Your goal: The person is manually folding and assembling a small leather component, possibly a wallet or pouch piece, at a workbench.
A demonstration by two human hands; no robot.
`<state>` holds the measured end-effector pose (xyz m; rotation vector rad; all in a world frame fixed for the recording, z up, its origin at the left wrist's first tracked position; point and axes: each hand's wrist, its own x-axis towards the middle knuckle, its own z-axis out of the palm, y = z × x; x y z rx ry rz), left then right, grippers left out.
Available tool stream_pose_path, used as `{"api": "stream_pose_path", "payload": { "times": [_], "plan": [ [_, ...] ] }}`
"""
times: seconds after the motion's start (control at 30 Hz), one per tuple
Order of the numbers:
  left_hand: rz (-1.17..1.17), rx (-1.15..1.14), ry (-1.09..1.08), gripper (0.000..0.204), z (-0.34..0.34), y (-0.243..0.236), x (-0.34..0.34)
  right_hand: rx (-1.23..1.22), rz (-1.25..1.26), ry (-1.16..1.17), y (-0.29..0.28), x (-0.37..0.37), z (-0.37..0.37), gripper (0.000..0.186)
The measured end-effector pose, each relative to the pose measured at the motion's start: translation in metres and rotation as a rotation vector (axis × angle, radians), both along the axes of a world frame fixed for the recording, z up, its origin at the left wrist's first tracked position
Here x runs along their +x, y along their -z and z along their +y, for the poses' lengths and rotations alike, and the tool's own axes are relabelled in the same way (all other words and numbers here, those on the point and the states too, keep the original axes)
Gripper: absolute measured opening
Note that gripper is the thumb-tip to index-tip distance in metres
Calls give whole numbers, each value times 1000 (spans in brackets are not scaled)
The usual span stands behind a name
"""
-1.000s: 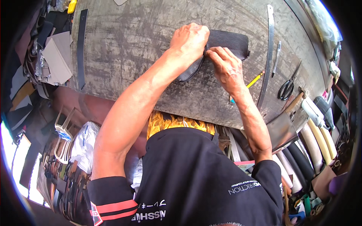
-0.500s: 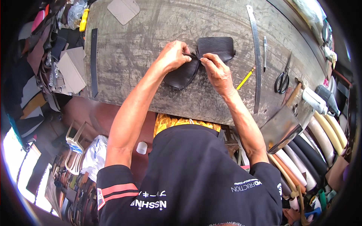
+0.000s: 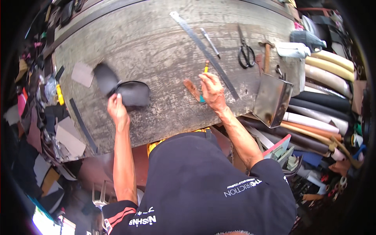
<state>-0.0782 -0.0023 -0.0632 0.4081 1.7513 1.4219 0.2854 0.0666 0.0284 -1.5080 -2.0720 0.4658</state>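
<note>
My left hand [image 3: 117, 109] is at the left middle of the worktable, closed on a dark leather piece [image 3: 135, 94]. The piece has two rounded flaps, and my thumb and fingers pinch it near the fold between them. The flap farther away is blurred by motion. My right hand [image 3: 213, 92] is to the right, its fingers curled at the lower part of a yellow pencil [image 3: 206, 68]; the pencil's upper end shows above them and the rest is hidden. Beside the right thumb lies a short brown strip with a teal end [image 3: 191, 89].
A steel ruler [image 3: 203, 51], a pen [image 3: 210, 44], black scissors [image 3: 246, 55] and a hammer [image 3: 267, 58] lie farther right. A metal box [image 3: 273, 100] stands by the right edge, near rolled materials [image 3: 325, 78]. Leather scraps [image 3: 70, 137] pile up at left.
My right hand has left the leather piece and moved to the pencil. My left hand has carried the leather to the left. The view has turned, shifting the table in the picture.
</note>
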Motion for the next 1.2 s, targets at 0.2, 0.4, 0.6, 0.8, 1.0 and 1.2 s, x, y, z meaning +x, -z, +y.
{"api": "stream_pose_path", "payload": {
  "times": [0.2,0.4,0.6,0.8,1.0,1.2],
  "plan": [
    [-438,-160,17,18,-23,-30,52,14,-143,323,3,99,-19,24],
    [-686,-76,33,23,-10,-38,82,340,-315,389,9,204,92,26],
    [-705,-322,348,29,16,-65,93,-210,-556,941,79,358,167,55],
    [-416,-382,461,34,-6,-66,97,-286,-544,1013,90,371,183,62],
    [-153,-440,512,26,-27,-73,89,-214,45,1054,51,313,198,38],
    [858,-79,685,12,3,-87,62,245,-20,644,-7,289,212,34]
  ]
}}
